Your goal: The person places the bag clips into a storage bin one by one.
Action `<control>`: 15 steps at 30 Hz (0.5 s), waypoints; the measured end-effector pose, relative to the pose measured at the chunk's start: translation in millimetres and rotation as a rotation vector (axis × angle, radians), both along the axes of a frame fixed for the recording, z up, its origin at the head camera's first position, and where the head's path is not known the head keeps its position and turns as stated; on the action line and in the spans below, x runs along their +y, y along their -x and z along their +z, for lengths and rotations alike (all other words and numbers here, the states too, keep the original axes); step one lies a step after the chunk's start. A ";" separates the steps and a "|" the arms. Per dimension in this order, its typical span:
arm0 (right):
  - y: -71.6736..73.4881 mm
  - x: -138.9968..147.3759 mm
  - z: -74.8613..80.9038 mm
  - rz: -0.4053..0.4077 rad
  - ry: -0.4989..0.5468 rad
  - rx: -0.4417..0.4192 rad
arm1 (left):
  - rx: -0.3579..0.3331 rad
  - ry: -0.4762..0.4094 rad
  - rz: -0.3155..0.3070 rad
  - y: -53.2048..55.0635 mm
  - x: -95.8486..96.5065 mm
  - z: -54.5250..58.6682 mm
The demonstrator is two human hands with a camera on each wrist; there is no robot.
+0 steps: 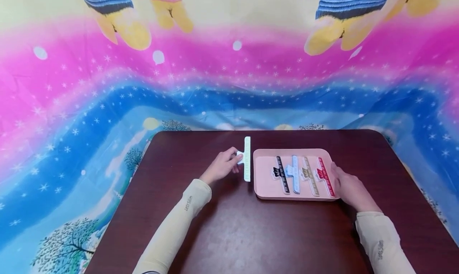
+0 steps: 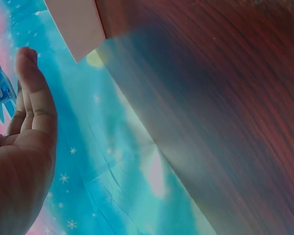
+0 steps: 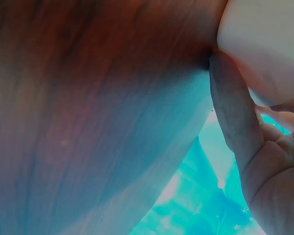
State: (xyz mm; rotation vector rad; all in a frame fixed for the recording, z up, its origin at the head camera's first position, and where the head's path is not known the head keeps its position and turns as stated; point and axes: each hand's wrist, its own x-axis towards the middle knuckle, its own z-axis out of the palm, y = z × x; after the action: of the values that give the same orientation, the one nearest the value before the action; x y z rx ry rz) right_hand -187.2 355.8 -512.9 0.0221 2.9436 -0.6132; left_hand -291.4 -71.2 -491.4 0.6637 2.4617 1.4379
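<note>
My left hand [image 1: 222,166] pinches a pale mint-green long-jawed plastic clip [image 1: 247,158] by its handle, upright just left of a pink tray [image 1: 264,174]. In the left wrist view, only a bluish-looking part of the clip [image 2: 0,93] shows at the left edge, beside the fingers. My right hand [image 1: 351,188] holds the tray's right side. One finger [image 3: 230,98] lies against its outer wall in the right wrist view. Side by side in the tray lie a black clip [image 1: 282,176], a light blue clip [image 1: 295,174], a beige clip [image 1: 311,176] and a red clip [image 1: 327,178].
The tray lies on a dark reddish-brown wooden table [image 1: 229,234], toward its far edge. Behind and around the table hangs a colourful printed cloth [image 1: 222,79] with pink and blue bands.
</note>
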 end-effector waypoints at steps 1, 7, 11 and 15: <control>-0.4 -0.4 -0.9 -0.001 -0.002 -0.002 | -0.003 -0.004 -0.002 -0.1 0.4 -1.3; 0.2 -1.0 -1.9 -0.002 -0.004 0.020 | -0.007 -0.049 -0.004 -0.1 3.5 -2.7; 0.7 -1.7 -1.7 0.006 -0.001 0.028 | -0.028 -0.081 -0.001 -2.0 4.1 -0.1; 1.0 -1.9 -0.7 0.001 0.001 0.009 | -0.045 -0.123 0.003 -3.0 5.3 0.7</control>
State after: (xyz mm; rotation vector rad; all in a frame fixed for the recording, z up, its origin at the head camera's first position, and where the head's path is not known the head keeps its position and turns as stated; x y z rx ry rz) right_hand -188.2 353.9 -513.6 0.0183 2.9517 -0.6164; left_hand -288.3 -65.9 -490.6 0.6445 2.3567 1.5972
